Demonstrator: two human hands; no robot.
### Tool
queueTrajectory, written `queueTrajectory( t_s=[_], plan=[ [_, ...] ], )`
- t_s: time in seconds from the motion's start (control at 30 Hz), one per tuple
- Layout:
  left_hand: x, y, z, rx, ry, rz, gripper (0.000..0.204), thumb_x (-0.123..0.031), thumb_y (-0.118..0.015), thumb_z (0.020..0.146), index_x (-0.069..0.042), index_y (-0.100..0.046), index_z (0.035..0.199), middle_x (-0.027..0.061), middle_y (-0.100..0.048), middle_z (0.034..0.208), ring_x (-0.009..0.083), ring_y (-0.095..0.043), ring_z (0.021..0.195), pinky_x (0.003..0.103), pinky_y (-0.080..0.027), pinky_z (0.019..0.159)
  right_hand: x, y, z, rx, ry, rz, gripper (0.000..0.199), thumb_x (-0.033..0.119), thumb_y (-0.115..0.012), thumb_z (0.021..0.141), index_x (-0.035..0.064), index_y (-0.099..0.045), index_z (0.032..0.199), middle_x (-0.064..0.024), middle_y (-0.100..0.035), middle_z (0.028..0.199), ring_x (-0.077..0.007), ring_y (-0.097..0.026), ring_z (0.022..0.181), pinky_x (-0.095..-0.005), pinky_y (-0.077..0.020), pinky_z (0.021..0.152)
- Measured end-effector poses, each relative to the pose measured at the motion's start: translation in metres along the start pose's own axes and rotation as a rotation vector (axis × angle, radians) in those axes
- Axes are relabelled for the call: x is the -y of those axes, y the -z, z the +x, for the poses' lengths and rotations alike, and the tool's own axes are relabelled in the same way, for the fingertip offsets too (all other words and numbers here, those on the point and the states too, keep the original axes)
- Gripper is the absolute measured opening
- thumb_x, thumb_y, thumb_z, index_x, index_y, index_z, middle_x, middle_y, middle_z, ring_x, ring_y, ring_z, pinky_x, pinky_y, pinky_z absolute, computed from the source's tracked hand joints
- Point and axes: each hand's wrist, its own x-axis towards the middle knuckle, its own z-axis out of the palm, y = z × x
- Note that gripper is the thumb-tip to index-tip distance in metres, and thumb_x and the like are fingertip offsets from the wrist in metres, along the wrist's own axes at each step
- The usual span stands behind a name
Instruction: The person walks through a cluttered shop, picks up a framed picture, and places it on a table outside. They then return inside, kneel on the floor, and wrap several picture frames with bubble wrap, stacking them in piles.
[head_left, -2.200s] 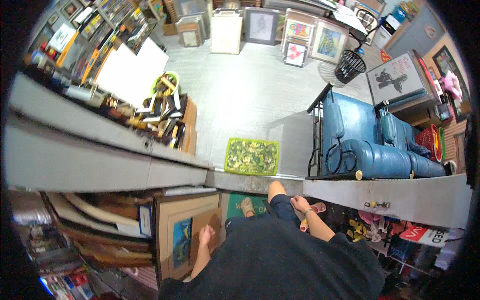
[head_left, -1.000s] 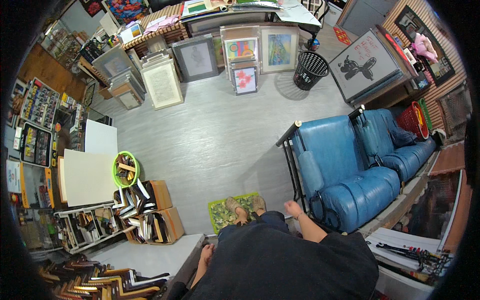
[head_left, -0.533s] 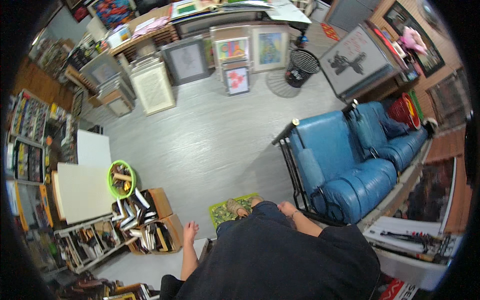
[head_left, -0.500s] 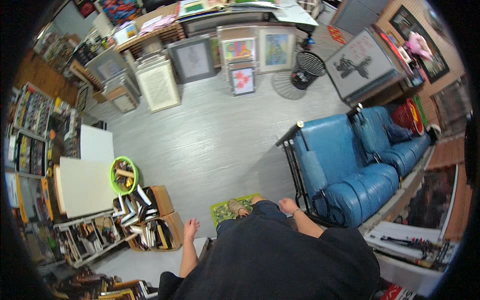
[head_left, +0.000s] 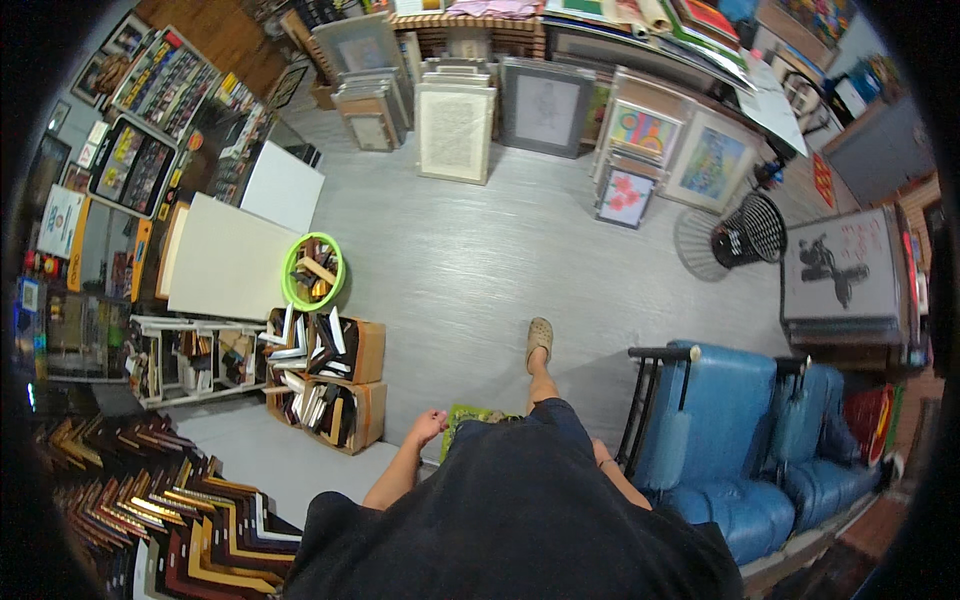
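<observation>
My left hand (head_left: 430,427) hangs at my left side, its fingers loosely bent and holding nothing. It is nearest to the cardboard boxes (head_left: 370,415) of frame corner pieces and the green mat (head_left: 462,414) by my legs. My right hand (head_left: 600,452) is low by my right thigh, close to the black metal armrest (head_left: 640,405) of the blue seat (head_left: 705,415). Its fingers are mostly hidden by my body. One foot in a tan clog (head_left: 539,342) is stretched forward on the grey floor.
A lime-green tub (head_left: 338,280) of wood offcuts stands left. Framed pictures (head_left: 455,133) lean along the far side. A black wire basket (head_left: 748,232) and a large leaning board (head_left: 840,275) are at right. Frame corner samples (head_left: 190,520) fill the near left.
The view has swung to the right, so the room sits further left or right in it. One foot has stepped forward off the mat. My right hand has gone back beside my thigh.
</observation>
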Motion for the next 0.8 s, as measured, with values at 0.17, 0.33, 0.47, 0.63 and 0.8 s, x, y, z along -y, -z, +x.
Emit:
queueTrajectory(
  t_s=[0.17,0.33,0.47,0.63,0.8],
  plan=[
    [-0.091,-0.002,-0.019,-0.043,0.18,-0.07,0.041,-0.034,-0.054,0.092,0.006,-0.056,0.103,0.0122,-0.066,0.086,0.0176,-0.061,0.07,0.031,-0.049,0.068,0.023,0.07,0.082,0.076,0.367,-0.358,0.025,0.02,-0.051,0.09,-0.0029,-0.061,0.096,-0.012,-0.062,0.075,-0.0242,-0.06,0.071,-0.0391,-0.0474,0.064],
    [-0.132,0.018,0.0,-0.185,0.037,-0.109,0.039,-0.034,-0.054,0.092,0.003,-0.057,0.104,0.0123,-0.066,0.089,0.0182,-0.061,0.077,0.031,-0.049,0.072,0.237,0.096,0.109,-0.089,0.147,-0.104,0.024,0.02,-0.051,0.092,-0.0021,-0.057,0.099,-0.0088,-0.061,0.069,-0.0169,-0.059,0.057,-0.0319,-0.0483,0.053],
    [-0.19,0.018,0.02,-0.234,-0.049,-0.184,0.038,-0.032,-0.052,0.093,0.003,-0.057,0.105,0.0138,-0.066,0.094,0.0188,-0.063,0.083,0.031,-0.049,0.077,0.363,0.128,0.156,-0.191,0.311,-0.087,0.026,0.025,-0.05,0.093,0.0012,-0.058,0.099,-0.0076,-0.063,0.074,-0.0132,-0.058,0.055,-0.0257,-0.0432,0.049],
    [-0.204,0.02,0.042,-0.217,-0.008,-0.177,0.038,-0.031,-0.051,0.094,0.004,-0.057,0.106,0.0152,-0.066,0.098,0.021,-0.064,0.085,0.032,-0.05,0.077,0.471,0.106,0.196,-0.171,0.418,-0.218,0.027,0.024,-0.051,0.093,-0.0005,-0.058,0.099,-0.0091,-0.063,0.075,-0.0154,-0.06,0.057,-0.0277,-0.0471,0.052],
    [-0.17,0.02,0.071,-0.16,0.15,-0.092,0.031,-0.03,-0.055,0.091,0.001,-0.061,0.086,0.0075,-0.062,0.072,0.0184,-0.057,0.065,0.034,-0.046,0.06,0.533,0.037,0.209,-0.086,0.498,-0.458,0.031,0.026,-0.05,0.093,-0.0031,-0.059,0.093,-0.0108,-0.064,0.073,-0.018,-0.061,0.058,-0.0317,-0.05,0.057]
  ],
)
